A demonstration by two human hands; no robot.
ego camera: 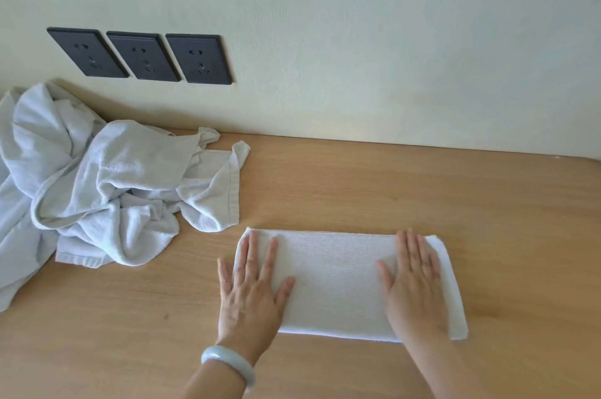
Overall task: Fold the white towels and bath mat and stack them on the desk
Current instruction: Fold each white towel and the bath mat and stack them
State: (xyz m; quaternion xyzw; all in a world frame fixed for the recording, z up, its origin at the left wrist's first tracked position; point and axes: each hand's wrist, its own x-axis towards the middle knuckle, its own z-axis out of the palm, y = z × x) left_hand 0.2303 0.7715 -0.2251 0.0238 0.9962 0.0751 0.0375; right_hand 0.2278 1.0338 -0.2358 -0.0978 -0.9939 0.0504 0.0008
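A small white towel (338, 281) lies folded into a flat rectangle on the wooden desk (422, 197). My left hand (253, 294) presses flat on its left end, fingers straight and spread. On its right end my right hand (414, 281) lies flat too, fingers together. A heap of crumpled white towels (107, 190) sits at the desk's left, against the wall, apart from the folded one.
Three black wall sockets (143, 55) are set in the cream wall above the heap. The wall runs along the desk's far edge. Bare desk surface stretches to the right of and behind the folded towel. A pale bangle (227, 363) circles my left wrist.
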